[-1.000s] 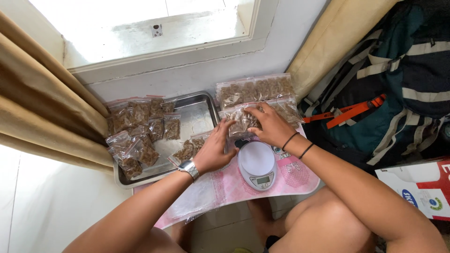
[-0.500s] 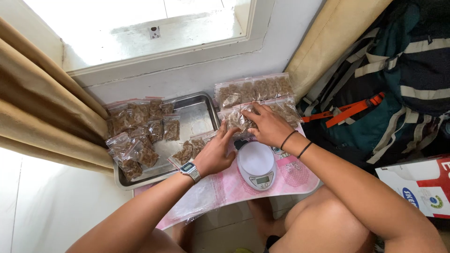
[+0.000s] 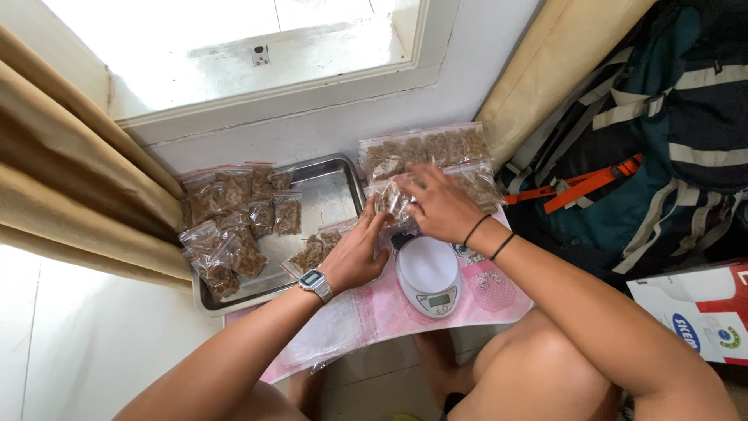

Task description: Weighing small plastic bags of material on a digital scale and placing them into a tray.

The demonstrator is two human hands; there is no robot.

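both my hands are on one small clear bag of brown bits (image 3: 392,199), which sits just past the white kitchen scale (image 3: 428,275) and at the near edge of the filled bags by the wall. my left hand (image 3: 360,251) reaches up from below, fingers stretched with the tips touching the bag's left side. my right hand (image 3: 438,206) lies over its right side, fingers curled loosely around it; whether they pinch it tight i cannot tell, since my hand covers that part.

behind it a row of sealed bags (image 3: 425,146) holds the same brown pieces, laid flat side by side. to my left a metal tray (image 3: 336,185) holds more: a heap of packed bags (image 3: 230,210) at its far-left side and a loose pile of brown bits (image 3: 313,251) near its right front corner. the scale's pan is bare, resting on a pink patterned sheet (image 3: 483,300). empty clear bags (image 3: 331,335) lie on that sheet under my left forearm.
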